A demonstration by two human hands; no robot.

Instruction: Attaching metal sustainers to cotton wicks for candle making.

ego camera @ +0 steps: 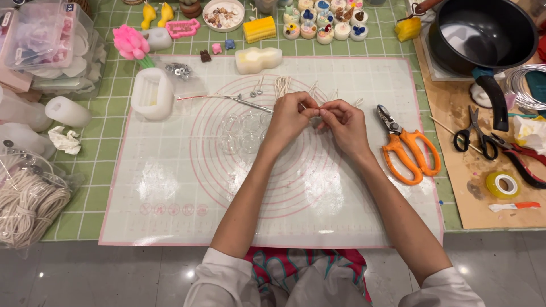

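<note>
Pinching thin wick (314, 111): left hand (290, 116), right hand (346, 124), fingers closed; clear cups (242, 132) empty beside.

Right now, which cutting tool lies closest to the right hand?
The orange-handled shears, on the white mat just beside the right hand. The black scissors and red-handled pliers lie farther out on the brown board.

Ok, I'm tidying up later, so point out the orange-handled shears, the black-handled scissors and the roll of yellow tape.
Orange-handled shears (410, 152): head view, on the orange handle loops.
Black-handled scissors (476, 134): head view, near the pivot where the blades cross.
Roll of yellow tape (503, 185): head view, on the roll's ring.
</note>
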